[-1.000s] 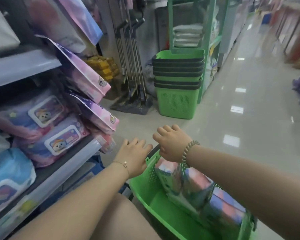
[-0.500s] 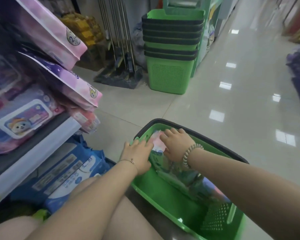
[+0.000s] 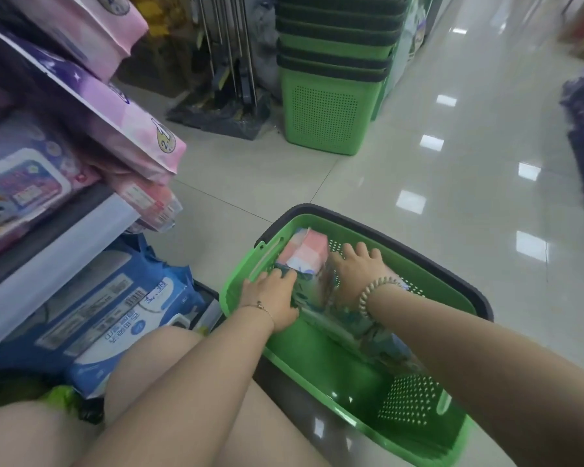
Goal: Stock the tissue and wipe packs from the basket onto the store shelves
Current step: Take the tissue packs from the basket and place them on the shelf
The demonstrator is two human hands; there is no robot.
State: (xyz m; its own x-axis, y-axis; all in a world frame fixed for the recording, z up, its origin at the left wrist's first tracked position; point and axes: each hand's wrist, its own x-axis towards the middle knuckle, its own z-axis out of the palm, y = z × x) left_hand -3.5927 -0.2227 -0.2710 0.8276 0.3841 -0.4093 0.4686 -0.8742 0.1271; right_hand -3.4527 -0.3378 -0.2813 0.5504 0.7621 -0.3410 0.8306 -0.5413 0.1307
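1. The green basket (image 3: 334, 372) with a dark rim sits on the tiled floor (image 3: 452, 183), just beside the person's knees. It holds a row of soft packs against its right wall. The left half of its bottom is bare green plastic.
2. The foremost tissue pack (image 3: 305, 252) lies at the far end of the basket. Its pink-and-white end points at the far rim, and its long axis runs along the basket's length toward the person.
3. The left hand (image 3: 273, 298) is on the pack's left side. Its grip is closed, with the fingers curled over the pack's edge.
4. The right hand (image 3: 358, 267) lies on the pack's right side, fingers spread. The fingertips dip between the pack and the basket wall, so I cannot tell whether this grip has closed.
5. To the left, the shelf (image 3: 58, 251) carries purple wipe packs (image 3: 24, 183). Pink packs (image 3: 139, 136) overhang its edge above the aisle, and blue packs (image 3: 115, 315) fill the level below.
6. Open floor lies ahead and to the right, with a stack of baskets (image 3: 327, 106) standing well apart.
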